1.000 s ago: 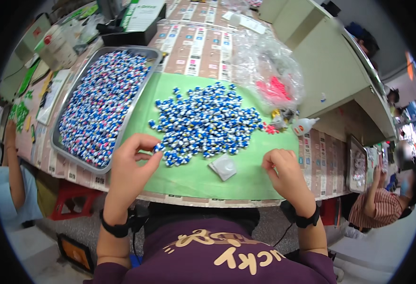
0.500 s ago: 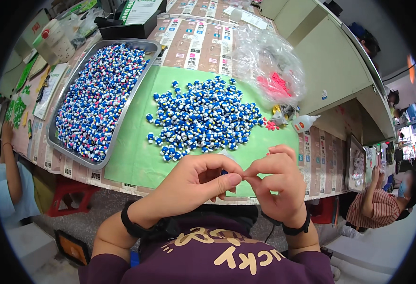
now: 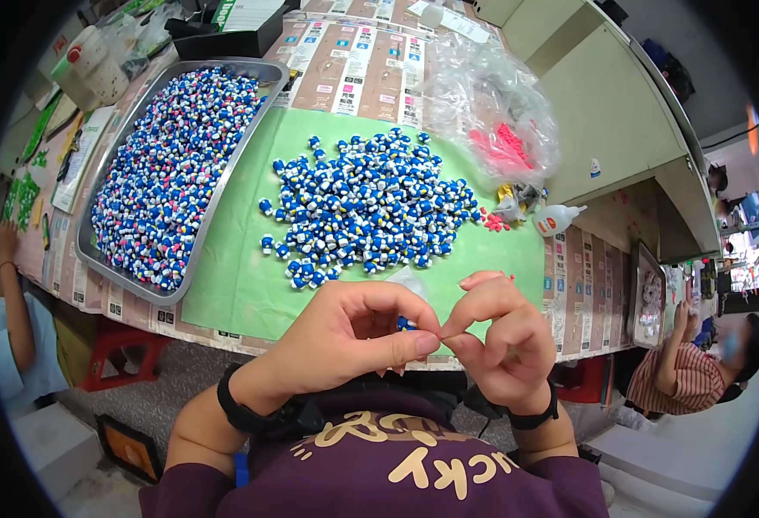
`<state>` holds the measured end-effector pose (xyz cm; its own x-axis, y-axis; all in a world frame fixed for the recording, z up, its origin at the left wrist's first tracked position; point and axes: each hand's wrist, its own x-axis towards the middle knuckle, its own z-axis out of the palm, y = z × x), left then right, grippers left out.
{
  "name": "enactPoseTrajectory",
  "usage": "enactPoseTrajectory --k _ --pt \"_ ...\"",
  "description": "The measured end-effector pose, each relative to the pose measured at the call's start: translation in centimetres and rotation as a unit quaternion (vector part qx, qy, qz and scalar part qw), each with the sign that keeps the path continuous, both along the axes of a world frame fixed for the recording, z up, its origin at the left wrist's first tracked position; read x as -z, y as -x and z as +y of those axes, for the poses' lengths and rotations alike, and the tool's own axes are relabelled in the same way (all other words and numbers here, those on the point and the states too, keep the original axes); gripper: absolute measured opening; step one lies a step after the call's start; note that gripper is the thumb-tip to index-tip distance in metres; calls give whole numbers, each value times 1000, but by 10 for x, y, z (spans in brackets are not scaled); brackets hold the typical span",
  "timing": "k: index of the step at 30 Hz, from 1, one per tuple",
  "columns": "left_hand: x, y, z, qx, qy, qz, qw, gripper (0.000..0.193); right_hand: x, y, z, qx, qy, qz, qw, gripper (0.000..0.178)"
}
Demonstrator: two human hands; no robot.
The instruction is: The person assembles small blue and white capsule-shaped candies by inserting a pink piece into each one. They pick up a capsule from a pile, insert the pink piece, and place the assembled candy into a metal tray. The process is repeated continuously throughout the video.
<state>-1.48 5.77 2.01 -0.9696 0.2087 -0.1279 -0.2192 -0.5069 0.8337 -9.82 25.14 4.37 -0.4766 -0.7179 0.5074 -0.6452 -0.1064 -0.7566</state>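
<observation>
Over the near edge of the green sheet (image 3: 233, 259), both hands meet at the fingertips. My left hand (image 3: 345, 332) is curled around a small blue-and-white piece (image 3: 406, 323), partly hidden by its fingers. My right hand (image 3: 504, 341) pinches thumb and forefinger against the left fingertips; whatever lies in that pinch is too small or hidden to tell. Beyond them spreads a loose heap of small blue-and-white pieces with yellow spots (image 3: 371, 198). Tiny pink pieces (image 3: 493, 221) lie at the heap's right side. A scrap of whitish film (image 3: 409, 280) rests just behind my left hand.
A metal tray (image 3: 191, 259) full of similar pieces, some with pink, stands left. At right are a white squeeze bottle (image 3: 559, 218), a clear bag (image 3: 517, 104) holding pink pieces, and a pale cabinet (image 3: 612, 121). Co-workers sit at both sides, one in a striped shirt (image 3: 655, 375).
The view has shifted slightly, so the tray and heap sit a little higher and further left. My fingertips stay together; more of the blue-and-white piece shows beneath my left forefinger.
</observation>
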Motion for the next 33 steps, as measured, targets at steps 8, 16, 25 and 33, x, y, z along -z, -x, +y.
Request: enactPoseTrajectory --k 8,16,25,33 --pt "5 0 0 -177 396 315 844 18 -3 -13 -5 38 7 -346 938 29" --pt "11 -1 6 -193 496 359 767 21 -8 -9 0 56 -82 -403 910 24" --pt "10 -13 -18 -99 161 52 981 32 -1 37 -9 63 -249 -133 957 24" --pt "19 -25 -40 -142 151 19 978 29 6 45 -26 24 -363 -84 928 23"
